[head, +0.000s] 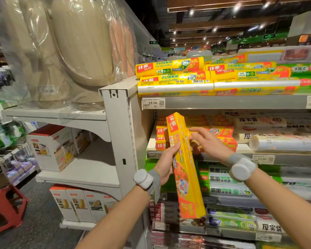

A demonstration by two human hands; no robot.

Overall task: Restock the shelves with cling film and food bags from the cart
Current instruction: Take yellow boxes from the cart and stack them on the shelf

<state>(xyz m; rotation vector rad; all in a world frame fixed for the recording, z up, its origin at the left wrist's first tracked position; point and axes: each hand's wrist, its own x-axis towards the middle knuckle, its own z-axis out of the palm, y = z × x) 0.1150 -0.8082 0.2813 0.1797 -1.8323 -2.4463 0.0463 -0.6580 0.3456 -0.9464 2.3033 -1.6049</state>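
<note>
A long yellow and red cling film box (pixel 185 169) stands nearly upright in front of the shelves. My left hand (pixel 166 163) grips it from the left at mid-height, thumb on its front edge. My right hand (pixel 207 142) touches the box's upper right side with fingers spread and mostly straight. Behind the box, on the second shelf (pixel 285 159), lie stacked yellow and red boxes of the same kind (pixel 162 137). On the top shelf (pixel 241 102) lie yellow rolls of food bags (pixel 171 67). The cart is out of view.
Lower shelves hold green cling film boxes (pixel 224 180) and white bag rolls (pixel 284 142). The end bay to the left carries wrapped beige buckets (pixel 75 51) and white boxed jugs (pixel 52 146). A red stool (pixel 5 207) stands on the floor at the lower left.
</note>
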